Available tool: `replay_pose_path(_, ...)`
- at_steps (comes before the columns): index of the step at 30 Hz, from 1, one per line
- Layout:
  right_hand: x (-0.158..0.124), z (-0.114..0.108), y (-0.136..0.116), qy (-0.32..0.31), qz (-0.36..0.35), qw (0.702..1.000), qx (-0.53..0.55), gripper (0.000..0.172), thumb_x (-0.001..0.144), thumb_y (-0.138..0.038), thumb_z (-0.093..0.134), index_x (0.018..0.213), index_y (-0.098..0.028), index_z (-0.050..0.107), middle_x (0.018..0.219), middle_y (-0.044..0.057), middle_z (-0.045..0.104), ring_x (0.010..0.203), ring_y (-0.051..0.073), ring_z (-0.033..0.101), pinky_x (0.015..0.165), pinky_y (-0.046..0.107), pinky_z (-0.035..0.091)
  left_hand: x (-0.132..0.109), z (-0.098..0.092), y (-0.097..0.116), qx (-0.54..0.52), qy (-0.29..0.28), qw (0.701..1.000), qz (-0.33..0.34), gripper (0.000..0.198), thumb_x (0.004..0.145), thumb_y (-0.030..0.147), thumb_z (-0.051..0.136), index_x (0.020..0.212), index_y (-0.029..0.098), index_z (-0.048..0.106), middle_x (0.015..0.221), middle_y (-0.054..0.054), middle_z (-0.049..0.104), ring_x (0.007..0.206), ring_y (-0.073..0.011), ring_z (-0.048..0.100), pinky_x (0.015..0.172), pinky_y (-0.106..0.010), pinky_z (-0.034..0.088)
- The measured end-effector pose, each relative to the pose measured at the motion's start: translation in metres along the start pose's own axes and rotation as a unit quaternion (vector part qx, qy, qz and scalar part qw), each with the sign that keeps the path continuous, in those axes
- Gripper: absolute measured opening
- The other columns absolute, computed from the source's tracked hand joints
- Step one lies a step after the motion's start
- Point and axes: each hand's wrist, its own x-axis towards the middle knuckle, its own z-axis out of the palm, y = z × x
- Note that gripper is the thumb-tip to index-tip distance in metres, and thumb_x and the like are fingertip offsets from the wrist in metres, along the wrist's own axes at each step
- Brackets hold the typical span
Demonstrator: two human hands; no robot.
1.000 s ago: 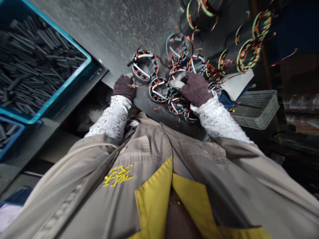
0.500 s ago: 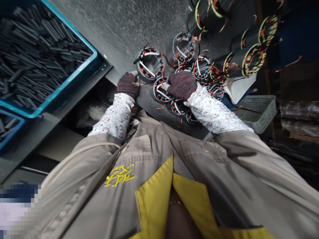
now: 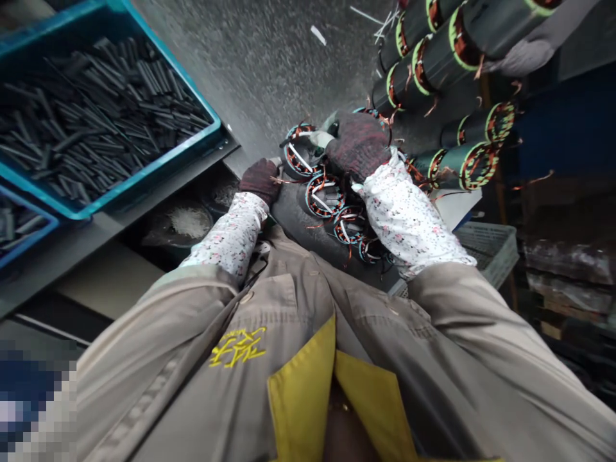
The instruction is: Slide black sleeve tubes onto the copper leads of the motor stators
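My left hand (image 3: 260, 179), in a dark maroon knit glove, is closed beside the nearest motor stator (image 3: 301, 154), a ring with blue edging, copper windings and a white strip across it. A thin copper wire shows at its fingertips; whatever lies inside the grip is hidden. Over that stator's right rim, my right hand (image 3: 360, 144) has its bare fingertips pinched together. Something greenish shows blurred by its fingers, too unclear to name. More blue-edged stators, one at the front (image 3: 325, 196) and another lower (image 3: 349, 224), stand close by, with loose copper leads.
A blue crate (image 3: 202, 135) of dark sleeves stands on the left. Larger green-edged stators (image 3: 423, 64) lie at upper right, where another person's grey-gloved hand (image 3: 524, 58) touches one. White strips (image 3: 317, 35) lie on the grey surface. A pale plastic basket (image 3: 500, 247) sits at right.
My right hand has moved up and left relative to the stators, reaching the nearest stator's rim. My left hand stays beside it. The view has shifted, and another person's gloved hand now shows.
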Motion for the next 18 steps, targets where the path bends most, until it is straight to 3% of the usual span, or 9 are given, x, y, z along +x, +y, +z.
replay_pose_path(4, 0.014, 0.0, -0.009, -0.015, -0.02, 0.999, -0.043, 0.076, 0.12, -0.076, 0.045, 0.146, -0.013, 0.078, 0.139, 0.02, 0.081, 0.133, 0.033, 0.073, 0.11, 0.042, 0.053, -0.001, 0.0, 0.002, 0.0, 0.0, 1.0, 0.016, 0.046, 0.111, 0.029, 0.047, 0.145, 0.017, 0.077, 0.142, -0.02, 0.076, 0.136, -0.0394, 0.075, 0.114, -0.049, 0.06)
replay_pose_path(10, 0.019, 0.004, -0.013, -0.048, -0.041, 0.995, -0.075, 0.055, 0.121, -0.056, 0.056, 0.149, -0.014, 0.078, 0.139, 0.019, 0.082, 0.13, 0.033, 0.074, 0.11, 0.043, 0.054, -0.002, -0.005, 0.004, -0.022, -0.007, 0.999, 0.033, 0.051, 0.111, 0.029, 0.046, 0.152, 0.019, 0.074, 0.141, -0.019, 0.077, 0.137, -0.0399, 0.074, 0.114, -0.049, 0.059)
replay_pose_path(18, 0.024, 0.012, -0.021, -0.032, -0.052, 0.993, -0.096, 0.05, 0.123, -0.047, 0.057, 0.147, -0.009, 0.077, 0.132, 0.019, 0.081, 0.134, 0.036, 0.075, 0.114, 0.045, 0.055, -0.002, -0.005, 0.005, -0.024, -0.011, 0.999, 0.021, 0.05, 0.111, 0.029, 0.046, 0.152, 0.018, 0.074, 0.14, -0.019, 0.077, 0.137, -0.0391, 0.074, 0.113, -0.046, 0.056)
